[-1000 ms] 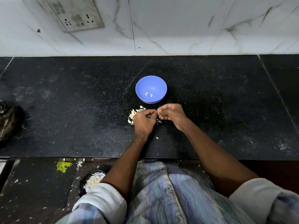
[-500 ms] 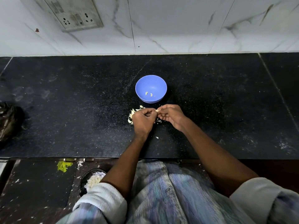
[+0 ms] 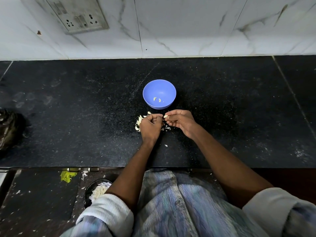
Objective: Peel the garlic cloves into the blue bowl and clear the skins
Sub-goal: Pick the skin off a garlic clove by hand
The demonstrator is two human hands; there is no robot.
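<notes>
The blue bowl (image 3: pixel 159 94) stands on the black counter (image 3: pixel 85 117) with two peeled cloves (image 3: pixel 157 99) lying in it. Just in front of the bowl my right hand (image 3: pixel 181 122) pinches a pale garlic clove (image 3: pixel 165 116) between thumb and fingertips. My left hand (image 3: pixel 150 125) is beside it with fingers curled; whether it holds a bit of skin is hidden. A small heap of unpeeled cloves (image 3: pixel 138 123) lies partly under my left hand. Loose skins (image 3: pixel 166 128) are scattered between and below my hands.
A dark crumpled bag (image 3: pixel 10 129) sits at the counter's left edge. Below the counter front, on the floor, is a dark round bin (image 3: pixel 97 190) holding white scraps. A marble wall with a socket plate (image 3: pixel 80 14) backs the counter.
My hands have drawn slightly apart; the clove now shows at my right fingertips, clear of my left hand. The bowl and heap have not moved.
</notes>
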